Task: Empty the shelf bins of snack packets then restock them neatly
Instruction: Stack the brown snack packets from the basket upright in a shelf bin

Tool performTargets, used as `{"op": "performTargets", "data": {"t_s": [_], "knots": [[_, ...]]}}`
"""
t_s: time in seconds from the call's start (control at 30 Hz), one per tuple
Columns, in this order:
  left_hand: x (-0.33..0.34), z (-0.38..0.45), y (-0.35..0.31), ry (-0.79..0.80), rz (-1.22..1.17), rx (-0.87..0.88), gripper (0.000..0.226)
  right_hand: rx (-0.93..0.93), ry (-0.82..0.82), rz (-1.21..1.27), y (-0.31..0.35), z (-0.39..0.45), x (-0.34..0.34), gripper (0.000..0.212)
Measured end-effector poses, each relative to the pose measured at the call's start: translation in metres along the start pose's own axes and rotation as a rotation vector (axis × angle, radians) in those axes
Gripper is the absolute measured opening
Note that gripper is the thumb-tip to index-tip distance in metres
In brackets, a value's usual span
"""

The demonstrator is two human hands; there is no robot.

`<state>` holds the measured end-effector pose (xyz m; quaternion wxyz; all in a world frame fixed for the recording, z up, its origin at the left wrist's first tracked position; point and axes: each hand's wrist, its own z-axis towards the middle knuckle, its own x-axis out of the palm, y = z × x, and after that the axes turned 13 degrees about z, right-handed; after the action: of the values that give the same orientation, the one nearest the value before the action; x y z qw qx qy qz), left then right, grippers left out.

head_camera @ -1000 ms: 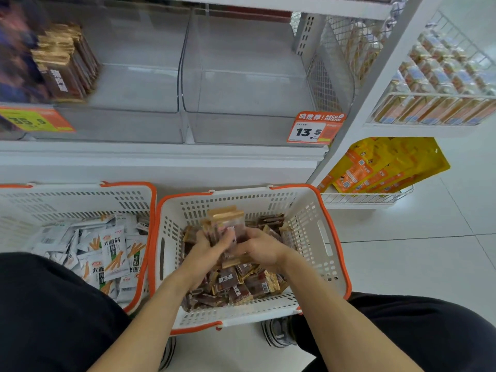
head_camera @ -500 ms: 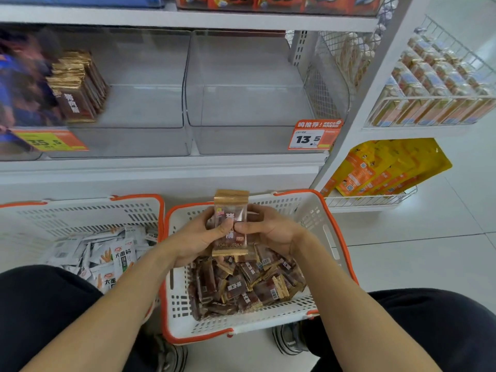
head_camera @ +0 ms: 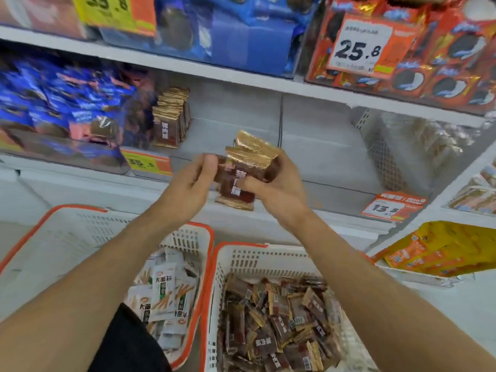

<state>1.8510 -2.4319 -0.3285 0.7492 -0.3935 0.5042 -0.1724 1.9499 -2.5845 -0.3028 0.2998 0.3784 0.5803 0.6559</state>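
Observation:
A stack of brown snack packets with gold ends [head_camera: 243, 167] is held up in front of the shelf. My right hand [head_camera: 279, 189] grips it from the right, thumb across the front. My left hand [head_camera: 192, 183] touches its left edge with relaxed fingers. Behind them is a clear shelf bin [head_camera: 228, 130] holding one upright row of the same brown packets [head_camera: 170, 119] at its left side. A second clear bin [head_camera: 322, 146] to its right looks bare. Below, a white basket with orange rim [head_camera: 241, 260] holds several loose brown packets [head_camera: 281, 323].
Another white basket [head_camera: 67, 237] at the left holds white snack packets [head_camera: 163, 294]. Blue packets [head_camera: 53, 103] fill the bin at the far left. Cookie packs sit on the upper shelf [head_camera: 429, 63]. Yellow packets [head_camera: 442, 248] lie on a low rack at right. Price tags [head_camera: 391, 206] hang along the shelf edge.
Both hands rose from the right basket up to shelf height with the stack of brown packets. The view tilted upward, bringing the upper shelf into sight.

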Motion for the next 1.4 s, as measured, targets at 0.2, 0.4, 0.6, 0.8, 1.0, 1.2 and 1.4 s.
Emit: {"op": "performTargets", "data": {"t_s": [0.2,0.4,0.6,0.8,1.0,1.2,1.4], "knots": [[-0.064,0.027,0.105,-0.395,0.546,-0.137,0.04,-0.14,0.114,-0.192,0.019,0.089,0.089,0.057],[-0.054,0.038,0.132,-0.588,0.494,-0.032,0.034,0.179,0.037,-0.269,-0.049,0.175,0.161,0.054],[-0.052,0.038,0.145,-0.662,0.411,0.08,0.031,0.326,0.031,-0.447,-0.094,0.2,0.191,0.075],[-0.054,0.039,0.145,-0.639,0.41,0.062,0.03,0.375,0.243,-0.647,-0.085,0.192,0.193,0.051],[-0.056,0.038,0.143,-0.617,0.402,0.035,0.032,0.336,0.166,-0.586,-0.071,0.2,0.192,0.032],[-0.053,0.038,0.14,-0.638,0.393,0.035,0.032,0.19,0.279,-0.845,-0.075,0.193,0.193,0.038],[-0.052,0.037,0.143,-0.632,0.398,0.035,0.031,0.16,0.225,-0.743,-0.075,0.186,0.186,0.032]]}}
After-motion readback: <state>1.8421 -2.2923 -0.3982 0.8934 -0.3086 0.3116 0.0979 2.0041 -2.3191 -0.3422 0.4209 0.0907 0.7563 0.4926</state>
